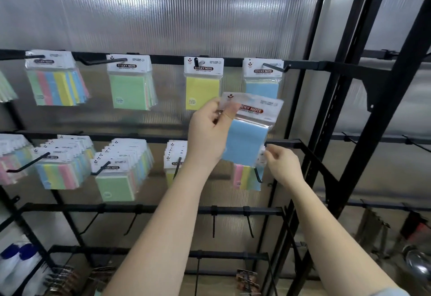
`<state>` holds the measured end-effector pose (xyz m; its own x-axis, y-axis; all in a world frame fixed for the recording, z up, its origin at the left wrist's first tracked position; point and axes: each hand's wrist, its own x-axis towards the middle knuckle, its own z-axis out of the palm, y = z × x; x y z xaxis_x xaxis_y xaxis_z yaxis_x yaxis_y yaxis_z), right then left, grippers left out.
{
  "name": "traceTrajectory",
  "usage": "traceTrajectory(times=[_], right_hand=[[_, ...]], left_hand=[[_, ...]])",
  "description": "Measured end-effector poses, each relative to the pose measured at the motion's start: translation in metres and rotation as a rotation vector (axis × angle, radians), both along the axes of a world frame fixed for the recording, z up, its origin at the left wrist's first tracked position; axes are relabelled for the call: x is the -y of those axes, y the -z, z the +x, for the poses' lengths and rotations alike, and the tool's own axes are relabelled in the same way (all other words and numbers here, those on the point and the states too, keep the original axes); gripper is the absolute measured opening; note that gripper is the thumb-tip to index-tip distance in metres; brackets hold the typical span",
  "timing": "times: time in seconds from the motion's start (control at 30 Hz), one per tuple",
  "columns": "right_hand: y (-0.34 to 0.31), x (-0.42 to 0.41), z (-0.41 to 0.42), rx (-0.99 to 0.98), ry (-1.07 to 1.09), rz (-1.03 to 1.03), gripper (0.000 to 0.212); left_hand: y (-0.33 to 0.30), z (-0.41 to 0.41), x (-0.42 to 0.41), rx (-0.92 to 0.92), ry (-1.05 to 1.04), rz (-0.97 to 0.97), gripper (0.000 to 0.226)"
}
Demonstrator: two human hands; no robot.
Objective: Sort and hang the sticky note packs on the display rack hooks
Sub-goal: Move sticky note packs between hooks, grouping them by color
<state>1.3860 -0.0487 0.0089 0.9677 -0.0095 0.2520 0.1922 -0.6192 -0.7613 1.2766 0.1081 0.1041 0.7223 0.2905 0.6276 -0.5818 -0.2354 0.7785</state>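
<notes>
Left hand point(207, 132) pinches the header of a blue sticky note pack point(247, 132), held tilted before the display rack point(303, 143) below the hung blue pack point(262, 78), while right hand point(279, 162), fingers curled, seemingly pinches a multicolour pack point(247, 178) on the lower hook point(257, 175).

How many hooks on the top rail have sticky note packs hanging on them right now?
4 fully in view: striped packs at left, green packs, a yellow pack, and a blue pack at right. A fifth bunch is cut off at the left edge; its hook is hidden.
</notes>
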Motion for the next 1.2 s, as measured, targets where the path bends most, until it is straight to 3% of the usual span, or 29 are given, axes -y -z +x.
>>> traceTrajectory(times=[0.33, 0.93, 1.2], right_hand=[[0.016, 0.005, -0.011, -0.019, -0.007, 0.000, 0.038], [0.024, 0.010, -0.008, -0.058, -0.074, -0.050, 0.040], [0.025, 0.008, -0.001, -0.063, -0.100, -0.052, 0.038]], left_hand=[[-0.040, 0.024, 0.037, 0.168, -0.010, -0.018, 0.014], [-0.036, 0.062, 0.051, 0.078, -0.138, 0.039, 0.028], [-0.040, 0.104, 0.045, -0.030, -0.248, 0.105, 0.021]])
